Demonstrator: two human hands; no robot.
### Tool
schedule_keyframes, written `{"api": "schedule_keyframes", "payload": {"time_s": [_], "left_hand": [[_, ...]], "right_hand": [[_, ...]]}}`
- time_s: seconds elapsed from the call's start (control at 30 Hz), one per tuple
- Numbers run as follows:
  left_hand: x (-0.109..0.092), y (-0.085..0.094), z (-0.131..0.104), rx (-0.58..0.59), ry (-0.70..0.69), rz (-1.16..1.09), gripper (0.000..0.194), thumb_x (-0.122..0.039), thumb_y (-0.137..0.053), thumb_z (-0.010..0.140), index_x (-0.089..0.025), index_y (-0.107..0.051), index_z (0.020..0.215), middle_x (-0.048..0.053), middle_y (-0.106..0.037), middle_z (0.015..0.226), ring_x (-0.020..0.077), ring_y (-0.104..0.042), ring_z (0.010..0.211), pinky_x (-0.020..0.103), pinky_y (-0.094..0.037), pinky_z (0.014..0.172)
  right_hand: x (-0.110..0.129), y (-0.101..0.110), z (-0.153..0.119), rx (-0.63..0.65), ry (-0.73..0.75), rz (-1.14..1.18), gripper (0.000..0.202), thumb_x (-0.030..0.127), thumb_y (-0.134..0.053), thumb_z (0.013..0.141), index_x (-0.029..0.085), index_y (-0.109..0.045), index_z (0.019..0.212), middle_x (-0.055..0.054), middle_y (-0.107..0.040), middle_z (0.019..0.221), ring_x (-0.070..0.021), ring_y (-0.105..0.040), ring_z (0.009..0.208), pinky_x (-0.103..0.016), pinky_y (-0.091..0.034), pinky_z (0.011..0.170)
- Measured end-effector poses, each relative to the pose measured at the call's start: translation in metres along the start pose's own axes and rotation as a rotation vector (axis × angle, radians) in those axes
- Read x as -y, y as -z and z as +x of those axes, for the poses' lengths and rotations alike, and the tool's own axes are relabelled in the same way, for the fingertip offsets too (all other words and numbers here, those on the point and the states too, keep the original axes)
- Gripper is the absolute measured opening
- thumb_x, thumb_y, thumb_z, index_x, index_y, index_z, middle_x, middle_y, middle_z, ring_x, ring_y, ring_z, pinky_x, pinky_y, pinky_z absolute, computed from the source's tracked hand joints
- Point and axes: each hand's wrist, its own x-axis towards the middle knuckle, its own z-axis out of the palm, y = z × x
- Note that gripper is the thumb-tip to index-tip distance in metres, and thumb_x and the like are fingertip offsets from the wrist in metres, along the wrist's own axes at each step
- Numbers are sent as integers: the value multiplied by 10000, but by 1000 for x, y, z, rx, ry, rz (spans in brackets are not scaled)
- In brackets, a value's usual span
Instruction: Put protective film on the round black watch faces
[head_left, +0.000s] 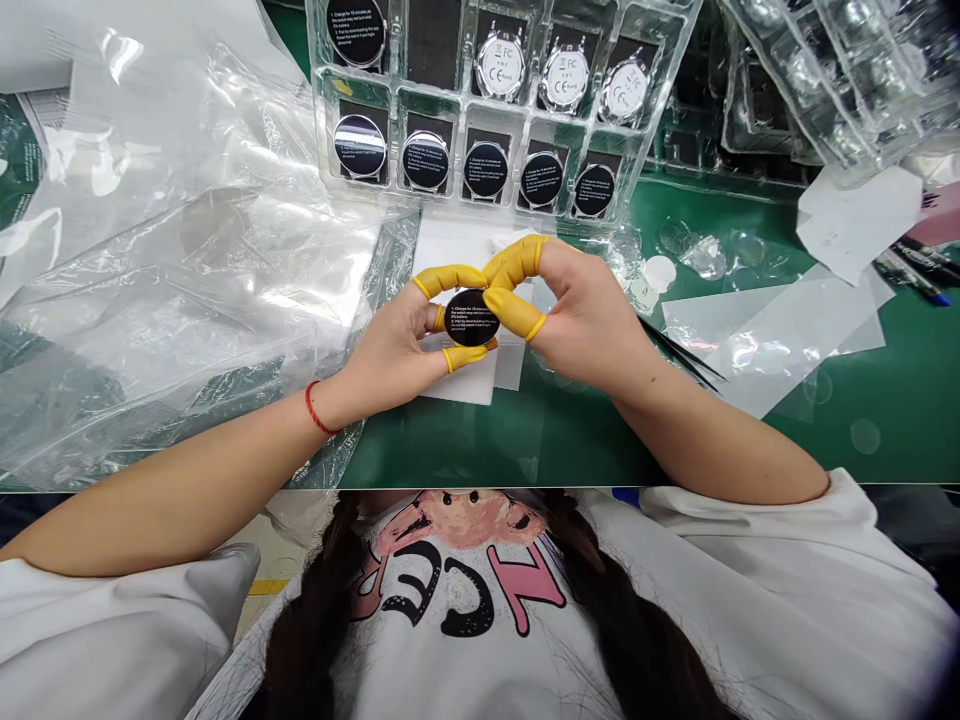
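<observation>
A round black watch face (472,318) with small white print is held between the yellow-covered fingertips of my left hand (409,340), thumb below and index finger above. My right hand (559,300), also in yellow finger covers, pinches at the upper right edge of the same watch face. Whether a thin film lies between those fingertips is too small to tell. Under both hands are white sheets (469,385) on the green table. Beyond them stands a clear plastic tray (319,110) with watch faces in its compartments, some showing black fronts and others silver backs.
Clear plastic bags (187,260) cover the left side. Stacked clear trays (825,80) are at the upper right. Black tweezers (682,355) lie beside my right forearm, near transparent sheets (780,340), round clear films (746,250), a white paper (859,220) and pens (911,272).
</observation>
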Motion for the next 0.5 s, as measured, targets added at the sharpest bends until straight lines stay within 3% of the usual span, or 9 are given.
{"api": "schedule_keyframes", "payload": {"time_s": [0.17,0.3,0.4,0.5], "left_hand": [[4,1,4,18,113,-57,557,-230,-806,736,-231,-512,1209,-5,-714,962,155,-755,851,292,-629,812],[7,1,7,41,149,-110,557,-203,-801,729,-226,-505,1201,-12,-715,926,162,-761,863,294,-638,806],[6,1,7,39,167,-116,545,-185,-793,731,-223,-505,1192,-13,-719,922,164,-762,871,292,-638,800],[6,1,8,44,180,-101,544,-206,-792,739,-226,-503,1200,-4,-727,926,175,-762,867,291,-636,765]], "right_hand": [[-38,23,-1,-85,-8,-284,245,451,-700,840,238,-648,949,-85,-665,1014,-298,-580,1047,-524,-423,991],[-84,34,-3,-111,-262,-597,363,301,-828,710,158,-659,998,-160,-644,985,-350,-565,1013,-557,-439,899],[-101,38,-2,-89,-412,-648,397,307,-855,661,152,-670,977,-164,-630,972,-308,-572,956,-461,-459,799],[-99,41,-4,-115,-477,-589,321,333,-857,646,192,-624,818,-100,-596,869,-194,-539,755,-382,-436,673]]}}
